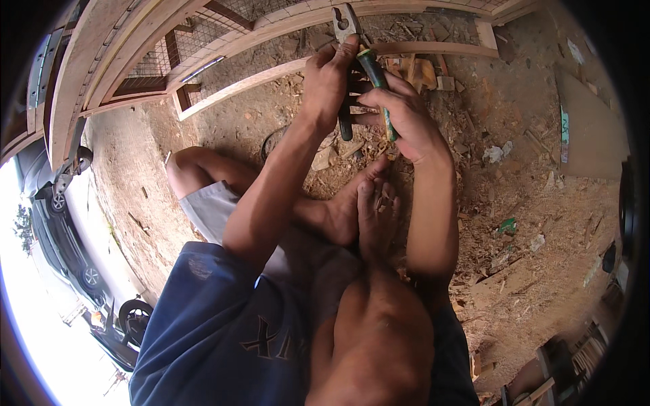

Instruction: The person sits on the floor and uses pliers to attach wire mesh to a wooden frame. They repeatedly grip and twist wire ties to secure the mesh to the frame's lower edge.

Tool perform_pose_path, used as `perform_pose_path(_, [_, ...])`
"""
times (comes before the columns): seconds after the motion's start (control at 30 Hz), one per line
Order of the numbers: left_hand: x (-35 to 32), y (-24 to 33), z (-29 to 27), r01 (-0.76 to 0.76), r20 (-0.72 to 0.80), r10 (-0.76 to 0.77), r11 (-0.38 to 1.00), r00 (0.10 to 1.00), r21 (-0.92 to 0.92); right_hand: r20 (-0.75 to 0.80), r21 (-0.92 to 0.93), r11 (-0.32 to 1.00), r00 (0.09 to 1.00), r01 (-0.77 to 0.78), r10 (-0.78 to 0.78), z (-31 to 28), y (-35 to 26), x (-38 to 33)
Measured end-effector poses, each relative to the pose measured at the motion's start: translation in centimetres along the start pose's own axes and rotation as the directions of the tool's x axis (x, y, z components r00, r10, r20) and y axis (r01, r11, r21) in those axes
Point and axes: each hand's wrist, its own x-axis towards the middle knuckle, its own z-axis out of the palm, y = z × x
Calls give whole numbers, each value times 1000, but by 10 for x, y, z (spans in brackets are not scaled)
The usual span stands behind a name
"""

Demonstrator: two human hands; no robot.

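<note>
My left hand [328, 78] has the pliers [368, 63] pinched just below their metal head, thumb on top! My right hand [413, 122] curls fingers behind the spread handles [388, 120]. Beyond the pliers, a pale wooden frame [237, 86]; nearer me, my bare feet [376, 216]; to their right, scattered wood shavings [528, 210].

The left hand [328, 84] hides part of the pliers [369, 65]; some fingers of the right hand [409, 118] run behind their handles. The picture's rim crops the wooden frame [277, 28] and the board [592, 132]. Glare washes out the area around the motorcycle [135, 321]. Many floor scraps [504, 267] are too small to identify.
</note>
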Motion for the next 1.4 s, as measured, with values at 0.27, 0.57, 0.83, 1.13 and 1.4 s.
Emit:
perform_pose_path(0.27, [18,10,-10,-44,-54,52,989,997,140,-74,101,994,997,37,-29,9,11,24])
perform_pose_path(0.57, [21,10,-7,1,-95,13,990,995,142,-11,241,970,1000,-22,26,1,17,35])
perform_pose_path(0.83, [16,20,-8,-11,-81,41,940,996,340,417,605,752,909,-262,-20,-8,32,47])
perform_pose_path(1.13, [12,18,-12,-11,-56,37,909,998,416,127,584,804,991,-111,45,-13,42,39])
perform_pose_path(1.4, [3,7,-7,-62,64,38,905,997,420,-60,52,998,998,35,-32,-3,17,9])
